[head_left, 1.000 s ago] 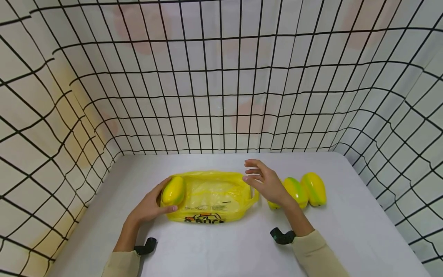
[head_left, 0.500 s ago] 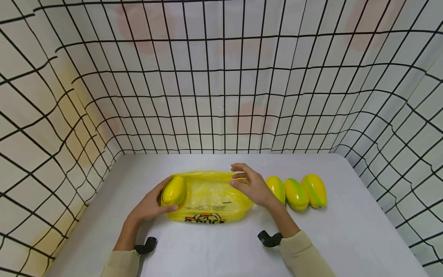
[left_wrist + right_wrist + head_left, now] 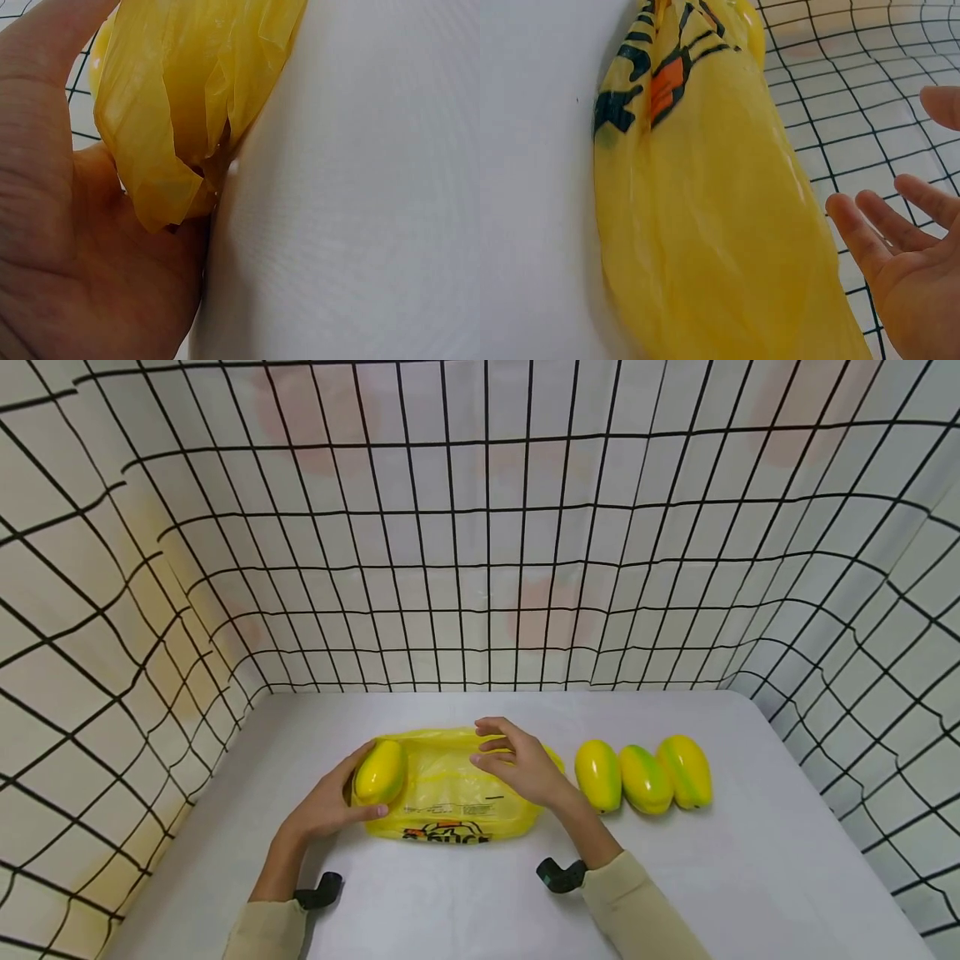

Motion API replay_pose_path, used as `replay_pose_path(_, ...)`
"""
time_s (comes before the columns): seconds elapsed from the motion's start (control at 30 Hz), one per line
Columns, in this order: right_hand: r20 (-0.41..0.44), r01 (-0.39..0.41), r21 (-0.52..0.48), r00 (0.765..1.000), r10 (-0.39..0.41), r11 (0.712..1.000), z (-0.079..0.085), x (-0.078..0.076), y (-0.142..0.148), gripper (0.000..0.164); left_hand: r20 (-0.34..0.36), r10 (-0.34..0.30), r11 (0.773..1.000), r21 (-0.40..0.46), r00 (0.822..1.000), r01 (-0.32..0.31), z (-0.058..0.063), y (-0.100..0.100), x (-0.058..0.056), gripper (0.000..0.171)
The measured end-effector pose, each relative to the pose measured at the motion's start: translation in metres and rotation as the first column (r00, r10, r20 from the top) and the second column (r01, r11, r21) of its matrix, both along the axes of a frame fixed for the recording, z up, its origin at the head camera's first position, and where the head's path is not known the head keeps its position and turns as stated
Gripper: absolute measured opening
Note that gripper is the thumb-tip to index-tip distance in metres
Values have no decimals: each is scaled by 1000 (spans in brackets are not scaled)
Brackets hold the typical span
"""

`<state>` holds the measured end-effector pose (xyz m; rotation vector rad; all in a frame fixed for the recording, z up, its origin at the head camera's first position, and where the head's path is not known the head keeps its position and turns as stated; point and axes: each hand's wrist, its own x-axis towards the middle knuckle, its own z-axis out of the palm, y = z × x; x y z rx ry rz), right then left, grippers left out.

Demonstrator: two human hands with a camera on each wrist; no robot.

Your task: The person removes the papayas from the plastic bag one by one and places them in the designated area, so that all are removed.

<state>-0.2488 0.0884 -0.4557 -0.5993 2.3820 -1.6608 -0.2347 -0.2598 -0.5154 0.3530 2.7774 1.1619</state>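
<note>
A yellow plastic bag [image 3: 450, 787] with black lettering on its front lies on its base, its mouth spread upward. One glossy yellow fruit [image 3: 381, 772], like a mango or papaya, lies inside at the left end. My left hand [image 3: 326, 802] grips that end, thumb in front and fingers behind; the left wrist view shows crumpled yellow plastic [image 3: 187, 97] against the palm. Over the bag's right part hovers my right hand [image 3: 525, 768], fingers loosely bent and holding nothing. In the right wrist view its fingers [image 3: 862, 232] are spread beside the bag wall.
Three more yellow-green fruits, a left one [image 3: 598, 775], a middle one [image 3: 646, 779] and a right one [image 3: 686, 772], lie in a row right of the bag on the white table [image 3: 465, 902]. A black wire grid [image 3: 487, 564] stands around the back and sides.
My right hand has moved left, from beside the fruits and the bag's right handle to above the bag, uncovering the leftmost loose fruit. My left hand and the bag stay put.
</note>
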Motion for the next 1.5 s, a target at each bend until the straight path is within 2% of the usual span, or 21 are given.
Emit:
replay_pose_path(0.33, 22, -53, 24, 998, 52, 998, -8, -1, -31, 62, -1, 0, 1000, 9, 1000, 0, 1, 0, 0, 117)
replay_pose_path(0.73, 51, -81, 61, 996, 78, 995, -16, -4, -58, 66, 3, -16, 1000, 15, 1000, 16, -1, -2, -2, 121)
replay_pose_path(0.97, 72, -97, 110, 993, 90, 989, -21, -6, -75, 70, -20, -35, 999, 24, 999, 35, -2, -2, -2, 123)
replay_pose_path(1.33, 62, -111, 151, 993, 103, 982, -27, 2, -101, 72, -32, -49, 999, 21, 998, 49, -2, -4, -1, 124)
replay_pose_path(1.5, 46, -90, 172, 995, 84, 981, -26, 5, -111, 74, -31, -47, 999, 8, 998, 47, -1, -4, -1, 124)
